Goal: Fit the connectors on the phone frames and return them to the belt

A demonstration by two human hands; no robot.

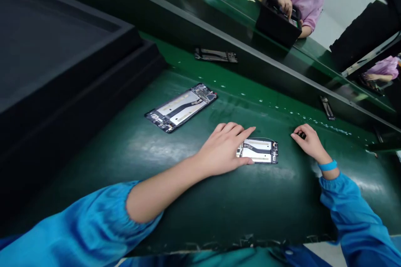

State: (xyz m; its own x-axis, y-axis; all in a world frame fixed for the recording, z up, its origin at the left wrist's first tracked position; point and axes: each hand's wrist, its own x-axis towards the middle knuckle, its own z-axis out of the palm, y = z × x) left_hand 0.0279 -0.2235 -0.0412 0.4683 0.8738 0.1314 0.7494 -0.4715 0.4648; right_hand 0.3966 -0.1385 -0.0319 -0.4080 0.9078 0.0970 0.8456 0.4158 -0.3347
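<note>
An opened phone [261, 150] lies flat on the green bench top, its inside showing white panels, a black flex cable and small boards. My left hand [222, 148] covers its left end, thumb along the near edge and fingers over the far side, so that end is hidden. To the right, apart from this phone, my right hand [308, 139] hovers with thumb and fingers pinched together; a small dark patch shows between them, too small to name. A second opened phone [182, 107] rests at an angle to the left, beyond my left wrist.
More phone frames, one [216, 55] farther back and another [327, 107] at the right, lie by a raised rail [250, 56]. A large black tray [62, 41] fills the left. Across the rail, a co-worker in pink [308, 0] reaches into a black box [277, 25].
</note>
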